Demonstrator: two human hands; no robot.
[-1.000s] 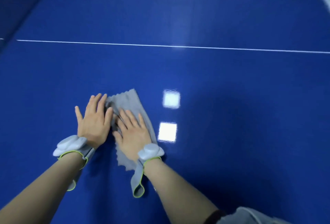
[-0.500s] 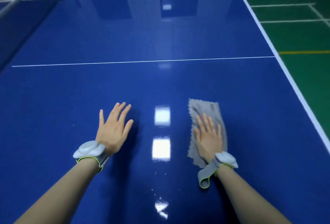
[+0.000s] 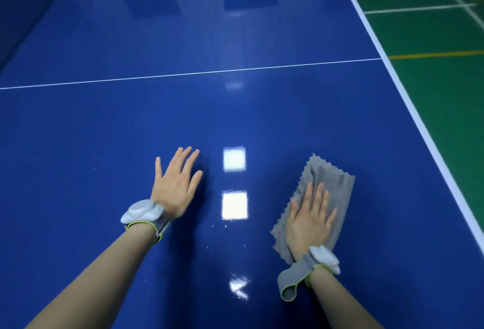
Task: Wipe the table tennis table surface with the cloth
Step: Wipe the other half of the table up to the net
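Right hand [image 3: 310,220] flat on the grey cloth [image 3: 324,187], fingers straight and spread, palm bearing down rather than gripping. Sensible for wiping: broad pressure, more cloth in contact with the blue tabletop [image 3: 131,132]. Cloth lying spread out under the palm, a little rumpled at its far end, sitting toward the right side, near the white edge line [image 3: 419,121] but not over it. Left hand [image 3: 176,184] open too, fingers splayed, apart from the cloth, with the bright light reflections [image 3: 234,204] between the two hands. Probably there to brace the lean over the tabletop; contact with the surface likely, though hard to confirm from this angle. Grey wrist bands [image 3: 142,212] on both arms, a loose strap end trailing off the right one. A few pale specks near the lower reflection, possibly droplets or dust, so that patch looks worth a pass. Far half beyond the white centre line [image 3: 183,75] looks a long stretch from here.
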